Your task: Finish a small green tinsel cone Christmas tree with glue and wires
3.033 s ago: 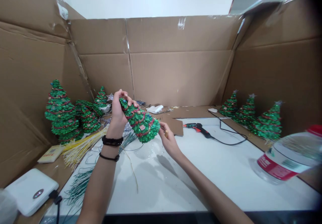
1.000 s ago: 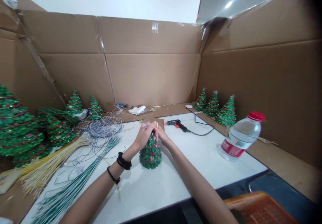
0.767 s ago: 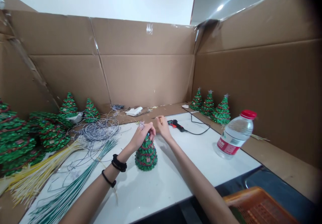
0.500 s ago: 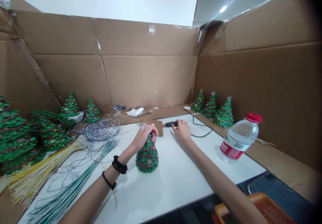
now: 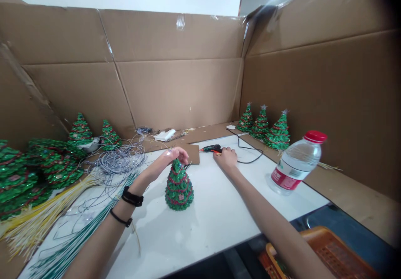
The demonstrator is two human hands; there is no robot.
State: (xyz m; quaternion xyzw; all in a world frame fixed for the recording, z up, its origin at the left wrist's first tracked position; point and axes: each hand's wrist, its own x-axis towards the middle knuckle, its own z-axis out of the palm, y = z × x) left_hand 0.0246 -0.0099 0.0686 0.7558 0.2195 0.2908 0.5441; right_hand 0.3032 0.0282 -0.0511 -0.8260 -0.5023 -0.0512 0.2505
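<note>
A small green Christmas tree (image 5: 179, 189) with red garland stands upright on the white board in front of me. My left hand (image 5: 175, 155) hovers at its tip with fingers bent together. Thin dark strands show near the fingertips; what they hold is too small to make out. A pale shiny spot shows on the back of that hand. Farther right, my right hand (image 5: 227, 158) is closed around the handle end of a dark glue gun (image 5: 211, 148) with orange parts. Its nozzle points left at a cardboard piece (image 5: 193, 154).
Several trees (image 5: 58, 166) crowd the left, beside coiled wire (image 5: 120, 160), yellow strands (image 5: 59, 201) and green strands (image 5: 84, 229). Three star-topped trees (image 5: 278, 133) stand back right. A water bottle (image 5: 294, 164) and orange basket (image 5: 340, 254) are right. Cardboard walls (image 5: 178, 84) enclose the board (image 5: 216, 212).
My left hand has lifted slightly off the tree's tip and moved left; the star seen at it before no longer shows clearly. My right hand stays at the glue gun. The view has shifted.
</note>
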